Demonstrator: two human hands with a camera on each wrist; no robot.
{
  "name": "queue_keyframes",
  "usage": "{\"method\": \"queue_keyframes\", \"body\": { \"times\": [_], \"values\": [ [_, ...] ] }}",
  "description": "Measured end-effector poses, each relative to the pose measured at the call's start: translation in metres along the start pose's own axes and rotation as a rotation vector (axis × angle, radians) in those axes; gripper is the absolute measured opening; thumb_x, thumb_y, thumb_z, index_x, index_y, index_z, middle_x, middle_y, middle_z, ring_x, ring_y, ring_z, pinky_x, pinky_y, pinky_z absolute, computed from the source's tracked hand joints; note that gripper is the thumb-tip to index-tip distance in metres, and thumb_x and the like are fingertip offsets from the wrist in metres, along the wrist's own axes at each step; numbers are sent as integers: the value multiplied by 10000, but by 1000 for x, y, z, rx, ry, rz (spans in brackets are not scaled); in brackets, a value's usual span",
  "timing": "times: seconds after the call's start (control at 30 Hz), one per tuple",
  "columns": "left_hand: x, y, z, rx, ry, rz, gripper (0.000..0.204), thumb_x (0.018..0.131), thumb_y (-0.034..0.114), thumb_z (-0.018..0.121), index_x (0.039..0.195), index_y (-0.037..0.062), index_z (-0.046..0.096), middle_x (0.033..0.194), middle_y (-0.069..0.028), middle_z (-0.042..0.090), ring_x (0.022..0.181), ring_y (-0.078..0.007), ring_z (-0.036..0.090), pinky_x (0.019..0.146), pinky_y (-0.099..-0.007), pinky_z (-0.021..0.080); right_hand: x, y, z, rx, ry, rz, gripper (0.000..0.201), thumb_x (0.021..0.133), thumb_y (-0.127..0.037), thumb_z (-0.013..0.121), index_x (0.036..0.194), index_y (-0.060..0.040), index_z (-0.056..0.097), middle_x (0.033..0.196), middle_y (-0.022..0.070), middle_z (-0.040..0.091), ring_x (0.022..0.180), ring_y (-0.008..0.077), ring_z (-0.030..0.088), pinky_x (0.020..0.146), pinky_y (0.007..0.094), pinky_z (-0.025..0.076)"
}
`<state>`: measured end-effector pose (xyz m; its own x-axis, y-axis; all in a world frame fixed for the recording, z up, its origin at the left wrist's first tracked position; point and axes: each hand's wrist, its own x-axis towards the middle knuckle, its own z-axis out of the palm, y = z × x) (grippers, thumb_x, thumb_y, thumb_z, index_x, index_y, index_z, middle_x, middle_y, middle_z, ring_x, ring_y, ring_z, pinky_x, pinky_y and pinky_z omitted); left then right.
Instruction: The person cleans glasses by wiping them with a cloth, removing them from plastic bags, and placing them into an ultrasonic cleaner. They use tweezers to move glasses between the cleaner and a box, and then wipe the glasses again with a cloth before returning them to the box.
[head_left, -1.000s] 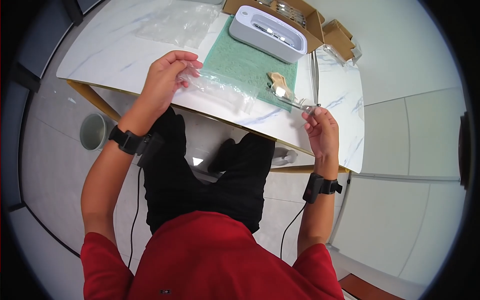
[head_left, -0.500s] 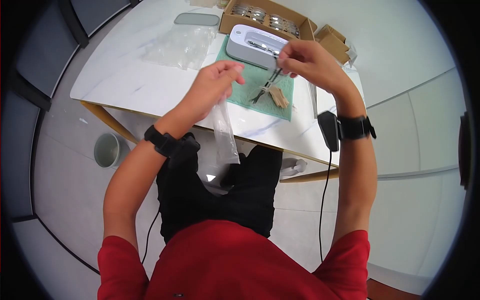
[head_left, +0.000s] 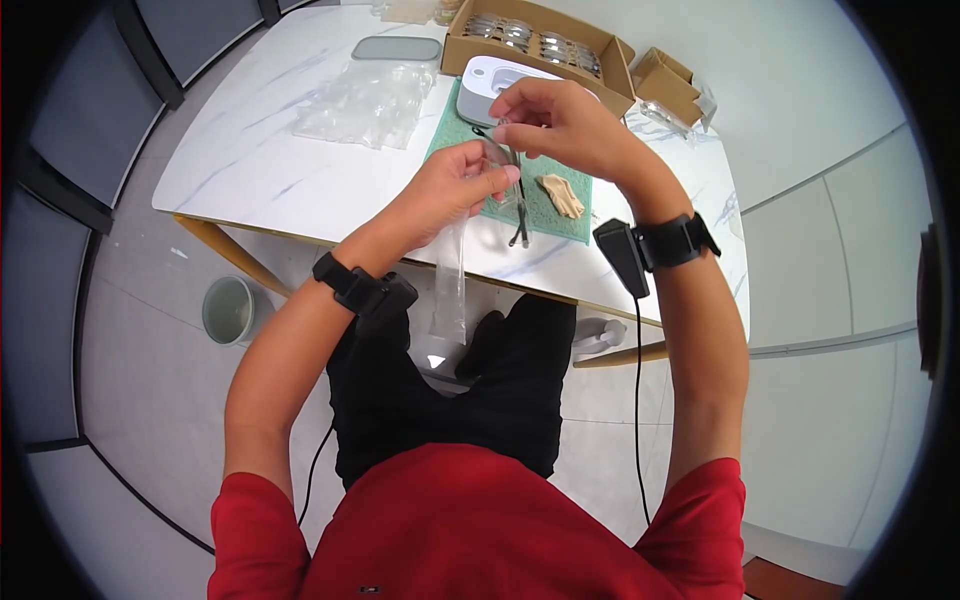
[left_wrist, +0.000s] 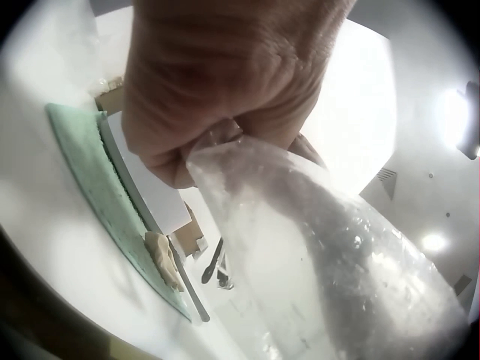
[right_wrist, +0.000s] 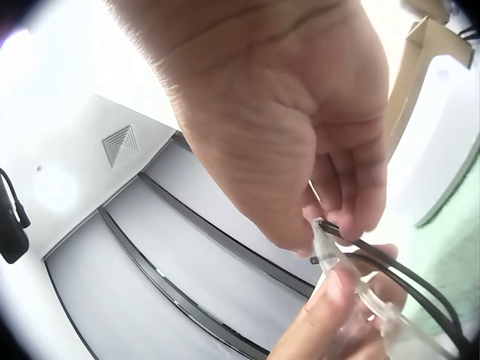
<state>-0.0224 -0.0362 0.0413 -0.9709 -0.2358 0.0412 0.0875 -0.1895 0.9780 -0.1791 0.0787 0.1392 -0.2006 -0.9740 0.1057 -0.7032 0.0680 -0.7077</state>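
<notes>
In the head view my left hand point(head_left: 460, 190) pinches the mouth of a clear plastic sleeve point(head_left: 450, 290), whose long body hangs below the table edge. My right hand point(head_left: 560, 122) holds a pair of eyeglasses point(head_left: 521, 212) with dark temples, their tips pointing down beside the left fingertips. In the right wrist view the fingers and thumb grip the glasses near the clear frame, and the temples point(right_wrist: 409, 277) run to the lower right. The left wrist view shows the sleeve point(left_wrist: 270, 247) spreading out from the left fingers. The lenses are mostly hidden by my hands.
A green towel point(head_left: 500, 215) bears a beige cloth point(head_left: 562, 196) and a white ultrasonic cleaner point(head_left: 475, 98). Behind it stands a cardboard box point(head_left: 618, 90) of several glasses. More clear bags point(head_left: 365, 105) lie left, near a grey tray point(head_left: 397, 48). Tweezers point(left_wrist: 196, 296) lie right of the towel.
My right hand has carried the glasses from the right front edge up and leftward to my left hand. The left hand has moved right, and the sleeve now hangs down.
</notes>
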Motion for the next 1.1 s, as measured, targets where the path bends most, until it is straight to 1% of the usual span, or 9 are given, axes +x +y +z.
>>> {"method": "queue_keyframes", "body": {
  "times": [0.1, 0.2, 0.3, 0.4, 0.43, 0.67, 0.77, 0.9, 1.1],
  "values": [
    [1, -4, -2, -101, 90, 64, 189, 999, 241, 652, 1019, 59, 606, 845, 0, 594, 564, -25, 416, 522, -186, 309, -21, 17, 13, 55, 236, -35, 421, 909, -259, 739, 1205, 30, 662, 1018, 101, 717, 888, 146, 673, 777, 270, 531],
    [2, -4, -6, -185, 224, 103, 180, 1011, 236, 637, 994, 61, 597, 844, -6, 592, 548, -30, 410, 510, -193, 304, -52, 23, 32, 431, 255, 195, 524, 918, -290, 747, 1289, 52, 605, 1067, 97, 715, 953, 146, 670, 804, 266, 525],
    [5, -12, -8, -208, 295, 109, 184, 1010, 245, 641, 984, 69, 596, 846, -8, 593, 541, -34, 406, 506, -199, 302, -66, 31, 53, 504, 206, 292, 535, 934, -271, 732, 1328, 53, 570, 1075, 88, 718, 952, 146, 674, 787, 271, 527],
    [8, -18, -5, -263, 298, 117, 190, 1008, 253, 646, 985, 71, 598, 852, -9, 594, 542, -37, 406, 508, -198, 301, -65, 29, 62, 590, 171, 275, 520, 949, -243, 712, 1351, 47, 556, 1060, 86, 723, 952, 140, 674, 780, 279, 529],
    [8, -19, -4, -270, 297, 116, 193, 1006, 255, 649, 987, 70, 599, 855, -9, 595, 545, -38, 408, 509, -198, 302, -63, 30, 65, 629, 191, 267, 465, 959, -215, 694, 1321, 54, 582, 1037, 83, 728, 945, 136, 673, 776, 277, 530],
    [2, -12, -8, -265, 366, 151, 255, 981, 264, 692, 1093, 45, 624, 878, -21, 602, 583, -49, 434, 517, -197, 320, -63, 38, 64, 672, 354, 245, 381, 962, -204, 685, 1243, 51, 646, 1011, 92, 729, 876, 126, 657, 734, 253, 510],
    [-2, -11, -17, -249, 500, 146, 333, 951, 282, 735, 1122, 21, 621, 889, -39, 606, 584, -52, 441, 515, -195, 325, -86, 35, 57, 705, 493, 282, 378, 962, -202, 679, 1239, 54, 649, 998, 105, 724, 868, 126, 650, 722, 249, 498],
    [-2, -22, -37, -361, 669, 120, 381, 918, 295, 776, 1097, 2, 611, 895, -57, 606, 577, -60, 448, 490, -207, 335, -134, 38, 64, 604, 592, 255, 353, 957, -157, 683, 1242, 49, 650, 1006, 111, 728, 869, 137, 654, 726, 251, 499],
    [4, -30, -42, -423, 724, 86, 366, 902, 287, 794, 1041, 6, 604, 873, -63, 608, 571, -74, 470, 463, -221, 350, -180, 36, 78, 478, 662, 294, 329, 951, -121, 704, 1237, 33, 655, 1010, 112, 742, 873, 143, 681, 740, 257, 509]
  ]
}}
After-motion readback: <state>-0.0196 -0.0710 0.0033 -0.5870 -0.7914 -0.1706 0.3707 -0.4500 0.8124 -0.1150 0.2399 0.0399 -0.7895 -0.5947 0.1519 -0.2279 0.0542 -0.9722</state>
